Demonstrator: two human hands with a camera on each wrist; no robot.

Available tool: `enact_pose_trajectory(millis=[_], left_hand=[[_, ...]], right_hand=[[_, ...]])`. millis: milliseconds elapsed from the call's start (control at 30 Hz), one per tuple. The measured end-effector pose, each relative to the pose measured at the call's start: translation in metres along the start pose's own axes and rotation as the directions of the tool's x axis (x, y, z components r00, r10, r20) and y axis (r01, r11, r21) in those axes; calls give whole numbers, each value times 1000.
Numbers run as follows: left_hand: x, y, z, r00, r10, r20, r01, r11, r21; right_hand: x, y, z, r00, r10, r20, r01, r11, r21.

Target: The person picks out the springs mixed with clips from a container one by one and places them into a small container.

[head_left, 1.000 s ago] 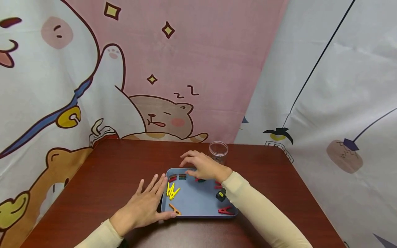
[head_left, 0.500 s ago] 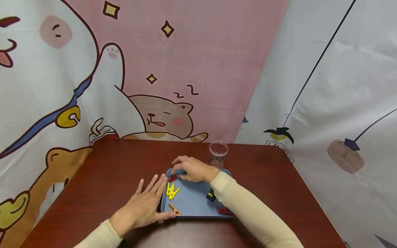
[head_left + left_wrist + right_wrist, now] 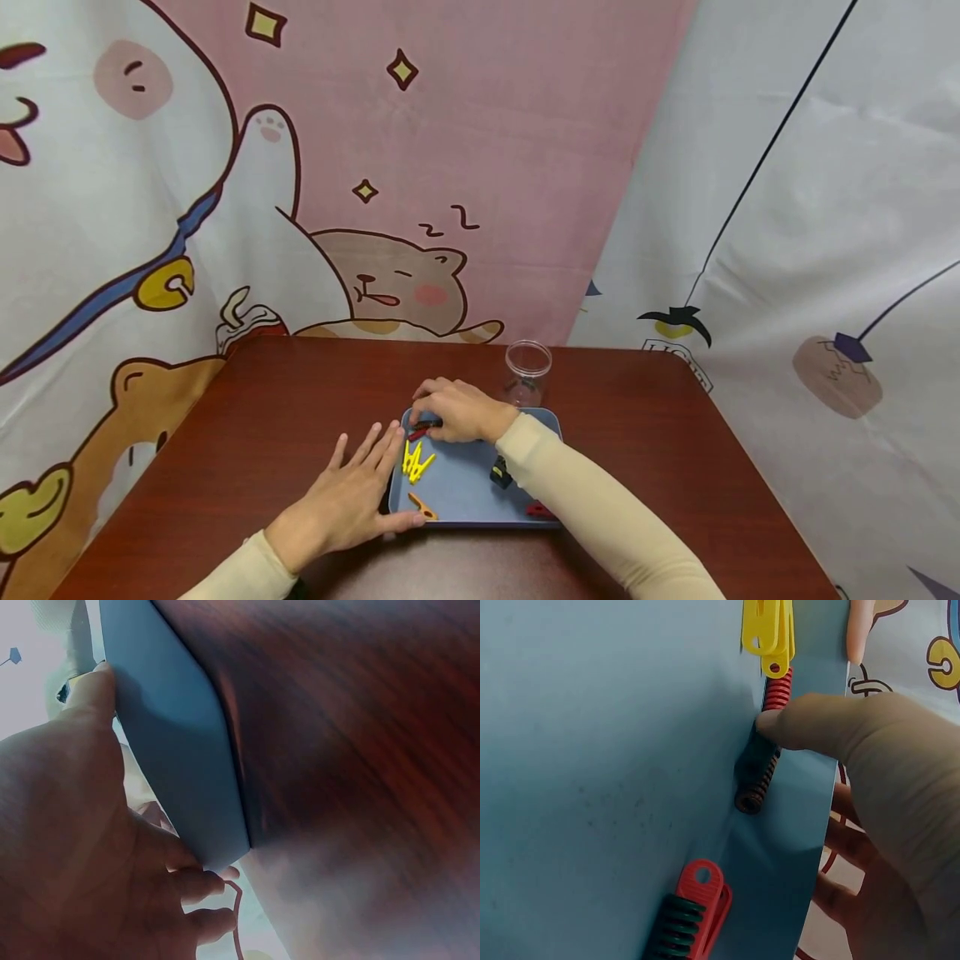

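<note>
My left hand (image 3: 345,496) lies with spread fingers along the left side of the blue tray (image 3: 465,492), its thumb at the front rim. In the left wrist view that hand (image 3: 67,810) touches the tray's outer wall (image 3: 172,742). My right hand (image 3: 465,410) reaches into the back left corner. Seen from the right wrist, its thumb (image 3: 810,724) presses a dark coil spring (image 3: 754,761) beside a brown spring (image 3: 751,799) and a red spring (image 3: 778,691). Its other fingers are beyond the tray wall. Two yellow clips (image 3: 416,463) lie just in front.
An orange clip (image 3: 422,506) lies at the tray's front left, a red clip (image 3: 538,510) at its front right. Near the right forearm is a small black and yellow object (image 3: 500,473). A clear jar (image 3: 527,375) stands behind the tray on the brown table (image 3: 315,375).
My right hand has moved left across the tray to the springs and lowered onto them. The dark spring has shifted left against the other springs. My left hand has stayed put.
</note>
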State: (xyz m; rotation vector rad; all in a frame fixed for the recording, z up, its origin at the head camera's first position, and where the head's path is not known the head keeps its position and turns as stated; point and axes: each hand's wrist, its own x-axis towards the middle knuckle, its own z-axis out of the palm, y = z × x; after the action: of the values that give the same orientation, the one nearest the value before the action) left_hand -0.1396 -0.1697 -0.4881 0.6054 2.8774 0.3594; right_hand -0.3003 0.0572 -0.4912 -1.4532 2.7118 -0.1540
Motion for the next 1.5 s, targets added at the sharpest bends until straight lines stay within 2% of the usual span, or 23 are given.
enact_pose_trajectory(millis=[133, 300, 667, 833, 1100, 1500], left_hand=[[-1, 1, -1, 1000, 0, -1, 0, 1000, 2], [-2, 2, -1, 1000, -2, -3, 2, 1000, 4], [0, 3, -1, 1000, -10, 3, 10, 1000, 13], [1, 3, -2, 1000, -12, 2, 12, 1000, 13], [1, 2, -1, 1000, -13, 10, 13, 1000, 9], [1, 3, -1, 1000, -10, 14, 10, 1000, 7]], right_hand=[[0, -3, 0, 1000, 22, -2, -22, 1000, -21], [1, -7, 1, 1000, -13, -19, 12, 999, -35], [3, -11, 4, 998, -9, -66, -6, 976, -219], [4, -14, 4, 995, -22, -95, -4, 963, -269], [-1, -15, 0, 991, 10, -132, -35, 981, -189], [-13, -10, -15, 978, 4, -208, -20, 997, -75]])
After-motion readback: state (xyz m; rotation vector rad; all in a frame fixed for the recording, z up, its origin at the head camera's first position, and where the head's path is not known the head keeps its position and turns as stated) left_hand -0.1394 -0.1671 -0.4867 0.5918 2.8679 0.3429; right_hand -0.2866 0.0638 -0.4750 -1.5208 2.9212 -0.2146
